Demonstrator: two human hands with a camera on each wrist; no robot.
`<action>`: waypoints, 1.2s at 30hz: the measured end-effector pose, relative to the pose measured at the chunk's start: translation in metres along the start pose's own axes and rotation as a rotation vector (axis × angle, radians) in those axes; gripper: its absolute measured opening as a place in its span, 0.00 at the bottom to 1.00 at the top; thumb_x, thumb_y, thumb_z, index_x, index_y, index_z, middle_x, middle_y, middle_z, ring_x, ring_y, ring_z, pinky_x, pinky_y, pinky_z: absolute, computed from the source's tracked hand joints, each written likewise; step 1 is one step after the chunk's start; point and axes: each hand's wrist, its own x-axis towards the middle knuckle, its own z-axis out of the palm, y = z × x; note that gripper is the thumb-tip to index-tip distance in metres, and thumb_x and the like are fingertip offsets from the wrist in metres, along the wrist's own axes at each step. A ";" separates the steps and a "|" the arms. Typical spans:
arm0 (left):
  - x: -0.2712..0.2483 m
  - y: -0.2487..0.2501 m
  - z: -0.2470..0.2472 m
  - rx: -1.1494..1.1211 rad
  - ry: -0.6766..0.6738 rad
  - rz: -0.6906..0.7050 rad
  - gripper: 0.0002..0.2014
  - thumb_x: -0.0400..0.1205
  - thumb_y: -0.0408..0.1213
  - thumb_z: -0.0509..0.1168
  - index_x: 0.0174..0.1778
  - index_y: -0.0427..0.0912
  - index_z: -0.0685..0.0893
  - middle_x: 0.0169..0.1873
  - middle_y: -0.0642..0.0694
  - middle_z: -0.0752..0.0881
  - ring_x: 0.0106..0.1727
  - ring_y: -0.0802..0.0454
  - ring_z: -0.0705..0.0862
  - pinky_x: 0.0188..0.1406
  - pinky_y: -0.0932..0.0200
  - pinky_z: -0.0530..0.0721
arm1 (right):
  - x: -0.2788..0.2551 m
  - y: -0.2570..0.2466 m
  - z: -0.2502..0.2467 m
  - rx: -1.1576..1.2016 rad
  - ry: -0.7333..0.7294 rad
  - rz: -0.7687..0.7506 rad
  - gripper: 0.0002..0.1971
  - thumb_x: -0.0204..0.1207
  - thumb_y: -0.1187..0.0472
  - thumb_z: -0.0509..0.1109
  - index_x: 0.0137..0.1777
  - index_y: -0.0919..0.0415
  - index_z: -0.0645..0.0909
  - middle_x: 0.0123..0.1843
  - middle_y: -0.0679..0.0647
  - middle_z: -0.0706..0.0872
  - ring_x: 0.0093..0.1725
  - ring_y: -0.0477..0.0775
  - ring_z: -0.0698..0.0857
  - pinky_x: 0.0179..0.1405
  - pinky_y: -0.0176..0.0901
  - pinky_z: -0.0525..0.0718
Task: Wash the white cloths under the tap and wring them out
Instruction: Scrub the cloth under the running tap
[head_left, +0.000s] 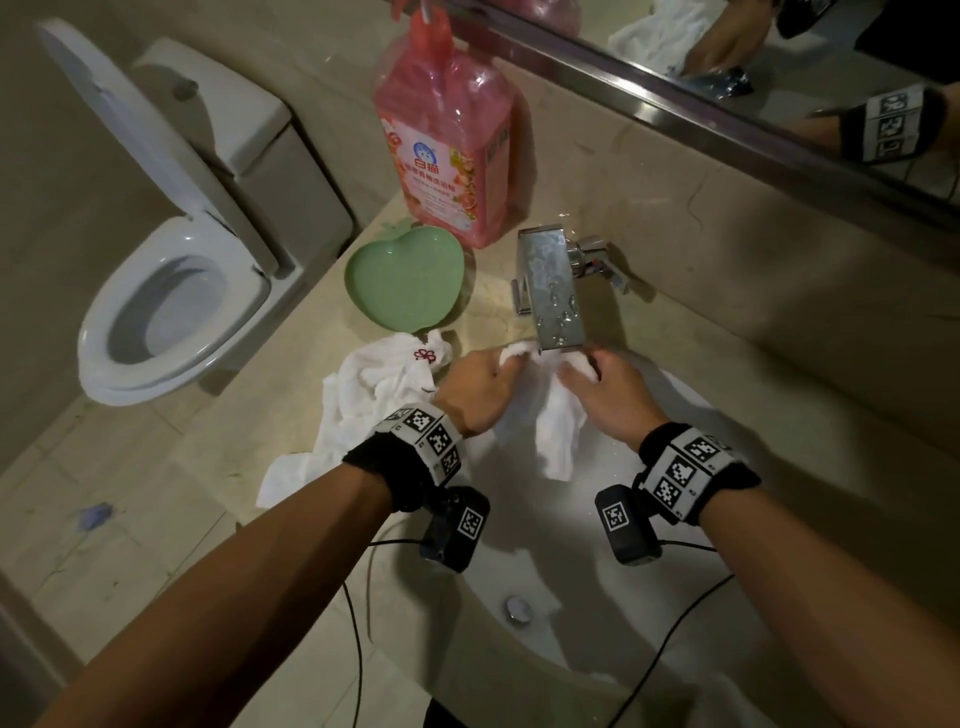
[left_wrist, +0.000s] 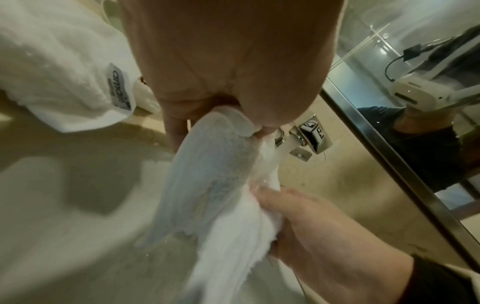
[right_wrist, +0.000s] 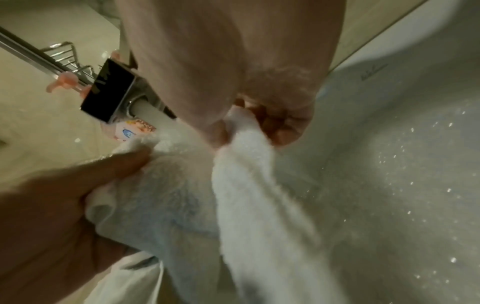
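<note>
A wet white cloth (head_left: 558, 431) hangs over the sink basin (head_left: 675, 519) just below the chrome tap (head_left: 553, 291). My left hand (head_left: 493, 369) grips its upper left part and my right hand (head_left: 584, 371) grips its upper right part. In the left wrist view, water runs from the tap (left_wrist: 306, 135) onto the cloth (left_wrist: 215, 174) between the left hand (left_wrist: 233, 61) and right hand (left_wrist: 311, 226). The right wrist view shows the right hand (right_wrist: 259, 82) bunching the cloth (right_wrist: 259, 195), with the left hand (right_wrist: 52, 205) holding the other side. More white cloths (head_left: 363, 405) lie piled on the counter to the left.
A pink detergent bottle (head_left: 447, 140) and a green apple-shaped dish (head_left: 405, 280) stand on the counter behind the pile. An open toilet (head_left: 171, 312) is at the left. A mirror (head_left: 727, 78) runs along the wall. The drain (head_left: 519, 608) is near the basin's front.
</note>
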 end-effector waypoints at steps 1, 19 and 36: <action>0.003 -0.002 -0.002 -0.016 0.045 0.025 0.18 0.91 0.45 0.51 0.47 0.38 0.81 0.45 0.41 0.85 0.46 0.44 0.81 0.44 0.56 0.74 | 0.000 0.003 -0.005 -0.060 -0.026 -0.012 0.12 0.83 0.55 0.73 0.62 0.59 0.85 0.52 0.51 0.88 0.51 0.50 0.85 0.54 0.45 0.82; 0.014 -0.025 -0.024 -0.074 0.112 -0.101 0.16 0.87 0.50 0.56 0.52 0.44 0.86 0.49 0.46 0.87 0.51 0.44 0.85 0.51 0.52 0.81 | -0.014 0.018 -0.043 -0.094 0.034 0.050 0.19 0.84 0.48 0.70 0.59 0.66 0.86 0.51 0.57 0.88 0.52 0.56 0.84 0.43 0.31 0.78; 0.003 0.008 0.011 -0.283 -0.110 -0.164 0.09 0.80 0.36 0.62 0.54 0.45 0.80 0.51 0.43 0.84 0.53 0.44 0.84 0.50 0.50 0.83 | -0.009 -0.022 0.011 -0.247 -0.092 -0.143 0.16 0.77 0.70 0.70 0.61 0.56 0.85 0.49 0.48 0.86 0.44 0.49 0.88 0.34 0.29 0.78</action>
